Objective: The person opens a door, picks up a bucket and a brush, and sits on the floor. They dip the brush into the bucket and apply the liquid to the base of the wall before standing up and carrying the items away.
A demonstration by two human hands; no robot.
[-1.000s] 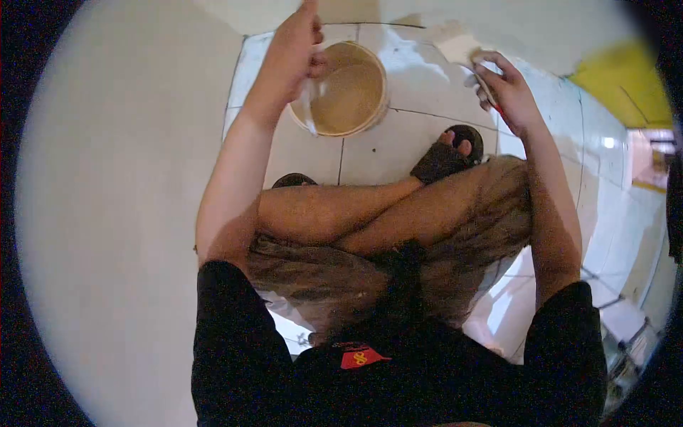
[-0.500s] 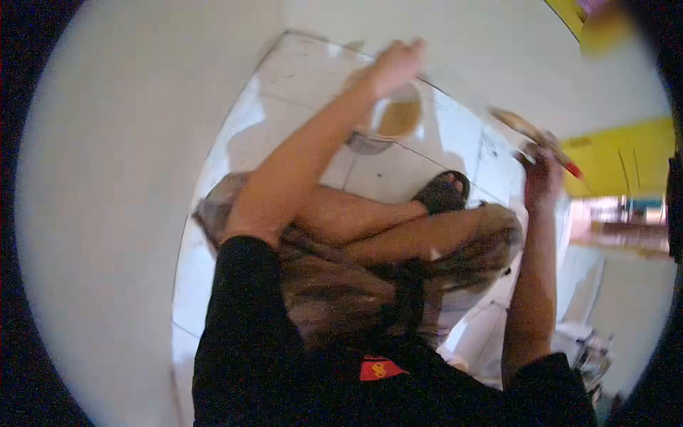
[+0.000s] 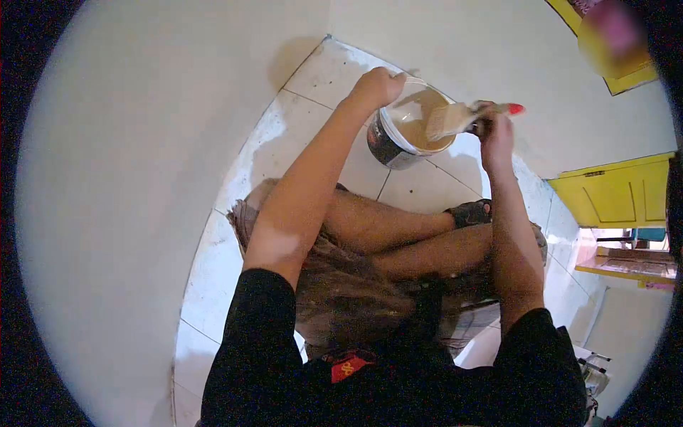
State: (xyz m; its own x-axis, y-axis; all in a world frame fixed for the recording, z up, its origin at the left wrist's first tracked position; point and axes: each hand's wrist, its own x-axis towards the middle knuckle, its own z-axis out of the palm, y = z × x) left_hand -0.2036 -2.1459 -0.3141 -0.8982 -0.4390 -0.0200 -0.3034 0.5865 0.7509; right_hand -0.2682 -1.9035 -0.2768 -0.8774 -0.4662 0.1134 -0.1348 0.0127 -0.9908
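A paint bucket (image 3: 388, 148) with a white rim and dark label is tilted above the tiled floor between wall and legs, its mouth facing me. Beige paint (image 3: 415, 129) coats its inside. My left hand (image 3: 379, 88) is closed on the bucket's rim at the upper left. In my right hand (image 3: 496, 135), fingers wrapped round the handle, is a wide paintbrush (image 3: 449, 119) with pale, paint-covered bristles and a red handle tip. The bristles overlap the right side of the bucket's mouth.
Plain pale walls (image 3: 142, 178) meet in a corner beyond the bucket. My crossed legs (image 3: 398, 245) rest on the white tiles (image 3: 306, 89). A yellow panel (image 3: 615, 192) stands at the right, with a metal-framed item (image 3: 594, 366) at the lower right.
My right hand has brought the paintbrush leftward from near the right wall to the bucket. My left hand now grips the rim, and the bucket shows more tilted.
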